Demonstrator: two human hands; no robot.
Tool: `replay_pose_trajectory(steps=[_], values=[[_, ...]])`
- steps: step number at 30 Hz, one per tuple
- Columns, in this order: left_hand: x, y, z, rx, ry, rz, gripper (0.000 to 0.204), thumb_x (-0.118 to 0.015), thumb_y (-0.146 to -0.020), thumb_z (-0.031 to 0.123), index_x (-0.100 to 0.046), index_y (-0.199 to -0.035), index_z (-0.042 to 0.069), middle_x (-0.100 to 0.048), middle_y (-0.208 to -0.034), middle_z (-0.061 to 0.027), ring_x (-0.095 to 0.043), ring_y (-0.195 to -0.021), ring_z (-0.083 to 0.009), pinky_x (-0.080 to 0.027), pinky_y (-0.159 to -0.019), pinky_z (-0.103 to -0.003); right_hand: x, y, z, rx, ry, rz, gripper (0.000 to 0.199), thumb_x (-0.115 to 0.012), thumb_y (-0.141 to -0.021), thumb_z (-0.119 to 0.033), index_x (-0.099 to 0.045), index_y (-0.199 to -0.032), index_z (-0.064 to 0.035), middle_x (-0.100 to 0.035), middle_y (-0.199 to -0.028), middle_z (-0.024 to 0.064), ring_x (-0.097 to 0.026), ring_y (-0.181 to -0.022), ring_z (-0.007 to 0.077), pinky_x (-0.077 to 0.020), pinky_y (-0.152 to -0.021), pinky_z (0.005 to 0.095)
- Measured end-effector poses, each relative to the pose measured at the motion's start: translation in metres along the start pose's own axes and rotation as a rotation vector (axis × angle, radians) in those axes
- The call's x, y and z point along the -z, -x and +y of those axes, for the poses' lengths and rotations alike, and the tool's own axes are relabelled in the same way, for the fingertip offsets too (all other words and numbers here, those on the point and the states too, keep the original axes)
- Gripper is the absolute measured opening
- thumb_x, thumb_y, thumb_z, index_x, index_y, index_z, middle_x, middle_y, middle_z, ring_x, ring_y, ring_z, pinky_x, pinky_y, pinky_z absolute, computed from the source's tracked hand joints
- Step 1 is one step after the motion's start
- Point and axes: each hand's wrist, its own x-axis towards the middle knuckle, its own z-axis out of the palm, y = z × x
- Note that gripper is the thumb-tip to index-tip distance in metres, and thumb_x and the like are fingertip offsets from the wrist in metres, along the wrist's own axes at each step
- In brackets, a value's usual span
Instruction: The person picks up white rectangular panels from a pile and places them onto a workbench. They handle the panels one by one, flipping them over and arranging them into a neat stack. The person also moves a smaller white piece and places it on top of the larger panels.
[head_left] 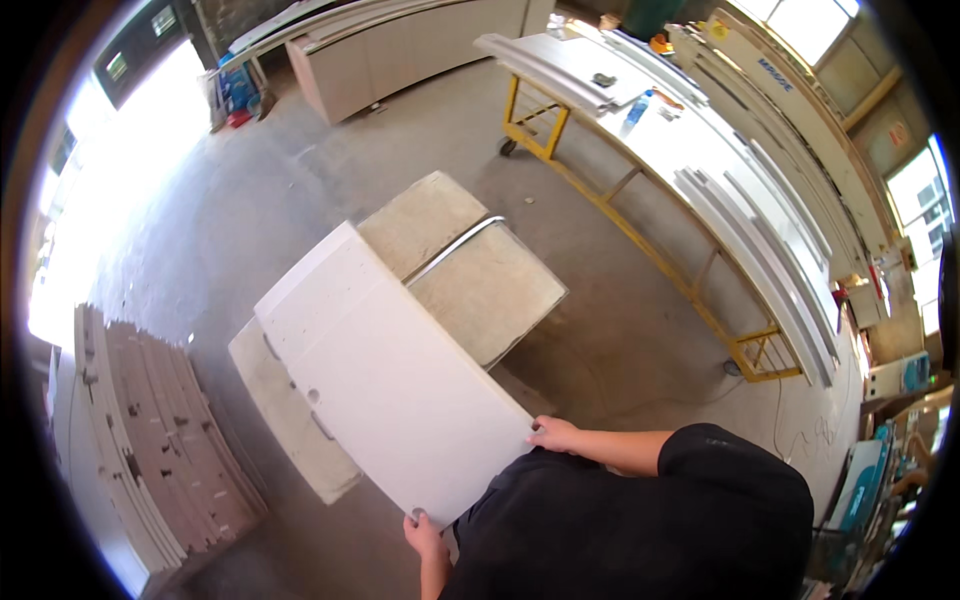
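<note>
A large white panel [400, 370] slants away from me, its far part lying over a low beige work surface [490, 290]. At the panel's near left corner, my left hand [425, 535] is closed round the edge, thumb on top. My right hand [553, 433] grips the near right corner with its fingers partly under the board. A small round hole and dark slots show along the panel's left edge. Part of the beige surface [290, 420] also shows left of the panel. A shiny metal strip [455, 247] crosses the surface beyond it; the support underneath is hidden.
To the right stands a yellow-framed wheeled table [620, 215] bearing long white strips and a blue bottle [637, 108]. Stacked boards [160, 430] stand at the left. A long pale bench [400, 60] lies at the back, and a cable trails across the floor at right.
</note>
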Motion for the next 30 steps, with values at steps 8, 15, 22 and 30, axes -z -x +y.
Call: replay_pose_trajectory(steps=[8, 15, 22, 30], values=[[-0.052, -0.017, 0.004, -0.153, -0.125, -0.083, 0.054, -0.07, -0.087, 0.02, -0.05, -0.131, -0.005, -0.06, -0.121, -0.02, -0.064, -0.108, -0.0343, -0.057, -0.083, -0.045, 0.003, -0.021, 0.012, 0.021, -0.026, -0.085, 0.055, -0.069, -0.087, -0.051, -0.061, -0.117, -0.0068, -0.071, -0.086, 0.0102, -0.068, -0.072, 0.0225, -0.0524, -0.065, 0.039], [-0.1, -0.022, 0.048, -0.231, -0.314, -0.18, 0.059, -0.073, -0.083, 0.024, -0.051, -0.129, -0.006, -0.061, -0.121, -0.0216, -0.064, -0.109, -0.0354, -0.056, -0.086, -0.045, 0.009, -0.019, 0.006, 0.091, 0.017, -0.12, 0.055, -0.07, -0.085, -0.053, -0.065, -0.114, -0.0057, -0.071, -0.098, 0.0152, -0.07, -0.087, 0.0295, -0.0536, -0.076, 0.0429], [-0.126, -0.022, 0.066, -0.274, -0.433, -0.234, 0.063, -0.076, -0.08, 0.027, -0.052, -0.127, -0.006, -0.061, -0.121, -0.0232, -0.063, -0.109, -0.0365, -0.055, -0.088, -0.045, 0.019, -0.019, 0.008, 0.259, 0.226, -0.07, 0.044, -0.069, -0.086, -0.047, -0.072, -0.108, -0.009, -0.071, -0.107, 0.0159, -0.067, -0.103, 0.0344, -0.0527, -0.085, 0.0471], [-0.134, -0.018, 0.068, -0.295, -0.503, -0.212, 0.069, -0.08, -0.076, 0.032, -0.053, -0.126, -0.007, -0.061, -0.121, -0.025, -0.063, -0.11, -0.0378, -0.054, -0.091, -0.045, 0.041, -0.027, 0.002, 0.419, 0.343, -0.175, 0.033, -0.072, -0.082, -0.039, -0.074, -0.102, -0.0129, -0.073, -0.095, 0.0113, -0.069, -0.094, 0.032, -0.0542, -0.077, 0.048]])
